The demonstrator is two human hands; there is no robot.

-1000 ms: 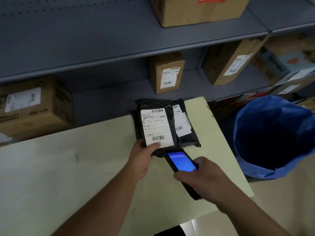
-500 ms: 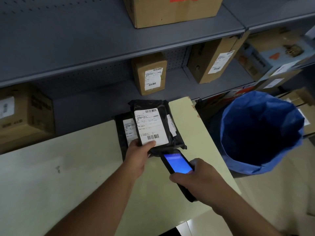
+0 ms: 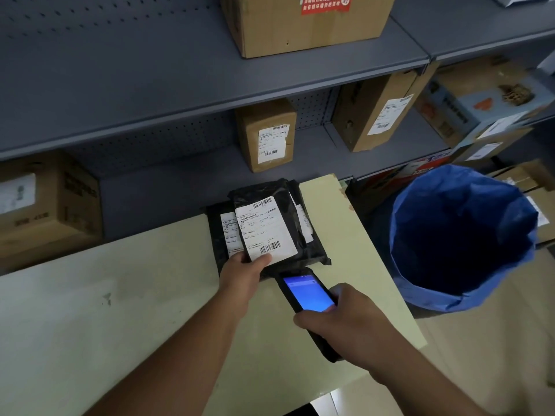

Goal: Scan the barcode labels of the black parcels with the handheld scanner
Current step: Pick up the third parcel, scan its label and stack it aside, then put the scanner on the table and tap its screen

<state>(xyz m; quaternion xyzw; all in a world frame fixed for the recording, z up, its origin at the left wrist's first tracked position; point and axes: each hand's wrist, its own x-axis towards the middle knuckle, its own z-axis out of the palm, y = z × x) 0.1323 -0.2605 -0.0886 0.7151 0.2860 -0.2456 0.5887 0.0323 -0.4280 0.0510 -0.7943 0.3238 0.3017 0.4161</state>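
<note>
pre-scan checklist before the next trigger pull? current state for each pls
1. Scanner held in right hand: ok.
2. Screen lit blue: ok; its text is unreadable.
3. Top parcel pinned by left hand, label face up: ok.
4. Lower barcode uncovered, thumb just beside it: ok.
5. Scanner head aimed at that barcode: cannot tell, its tip sits at the parcel's near edge.
6. Parcels underneath exposed for scanning: not ok, labels partly covered.

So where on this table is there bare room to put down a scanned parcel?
The pale yellow table top is bare left of the left hand, out to its left edge. A narrower strip lies between the black plastic parcels and the blue bag-lined bin. The far right corner is crowded: parcels, handheld scanner, right hand.
</note>
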